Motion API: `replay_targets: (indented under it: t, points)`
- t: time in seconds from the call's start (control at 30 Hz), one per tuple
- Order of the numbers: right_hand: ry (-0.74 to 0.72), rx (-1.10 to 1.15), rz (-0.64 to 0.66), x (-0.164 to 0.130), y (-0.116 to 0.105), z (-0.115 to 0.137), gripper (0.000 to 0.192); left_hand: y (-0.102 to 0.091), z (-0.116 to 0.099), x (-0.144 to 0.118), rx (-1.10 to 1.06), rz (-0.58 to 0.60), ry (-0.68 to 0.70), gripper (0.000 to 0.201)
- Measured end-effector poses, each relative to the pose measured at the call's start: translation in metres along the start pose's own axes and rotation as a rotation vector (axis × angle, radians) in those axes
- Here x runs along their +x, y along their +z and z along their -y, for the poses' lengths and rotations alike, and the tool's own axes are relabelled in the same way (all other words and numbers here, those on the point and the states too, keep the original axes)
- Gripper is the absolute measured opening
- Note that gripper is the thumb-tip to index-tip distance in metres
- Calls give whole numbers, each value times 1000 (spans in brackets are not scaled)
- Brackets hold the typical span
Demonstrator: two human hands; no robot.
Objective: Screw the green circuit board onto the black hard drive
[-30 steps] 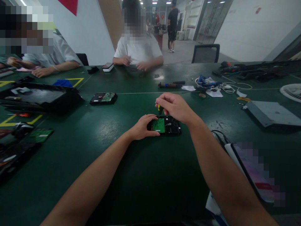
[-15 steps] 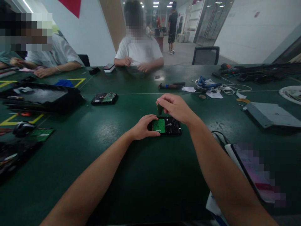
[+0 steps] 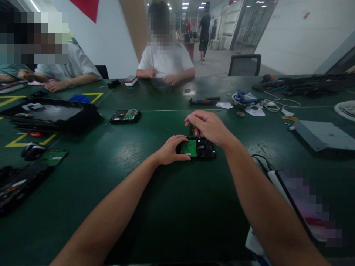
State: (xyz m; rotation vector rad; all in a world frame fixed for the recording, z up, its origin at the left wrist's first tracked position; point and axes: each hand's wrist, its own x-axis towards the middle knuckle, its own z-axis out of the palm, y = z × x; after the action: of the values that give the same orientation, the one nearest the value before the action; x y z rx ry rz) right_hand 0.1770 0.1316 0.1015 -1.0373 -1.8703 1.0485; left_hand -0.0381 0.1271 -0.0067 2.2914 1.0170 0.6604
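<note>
A hard drive lies flat on the green table, its green circuit board facing up. My left hand is closed around the drive's left end, thumb along the near edge and fingers along the far edge. Above the drive's far edge, my right hand pinches the dark green handle of a screwdriver, held about upright. Its tip is too small and dark to make out, so I cannot tell whether it touches the drive.
Another hard drive lies farther left, near a black tray-like casing. A phone rests by my right forearm, and a grey metal box stands beyond it. Cables lie at the back right. Across the table sits a person.
The whole view has shifted slightly, so things appear a little farther right. My left hand still grips the drive, and the screwdriver in my right hand looks slightly turned.
</note>
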Motion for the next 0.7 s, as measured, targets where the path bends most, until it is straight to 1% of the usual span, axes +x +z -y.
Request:
replay_targets:
  t: [0.2, 0.33, 0.5, 0.7]
  points:
    - [-52, -71, -54, 3, -2, -6, 32, 0, 1, 0, 11, -5, 9, 75]
    - [-35, -117, -77, 3, -1, -6, 33, 1, 1, 0, 1, -3, -1, 74]
    - [-30, -44, -62, 3, 0, -4, 33, 1, 2, 1, -5, -9, 7, 73]
    - [7, 25, -46, 5, 1, -10, 31, 0, 2, 1, 12, -3, 14, 75]
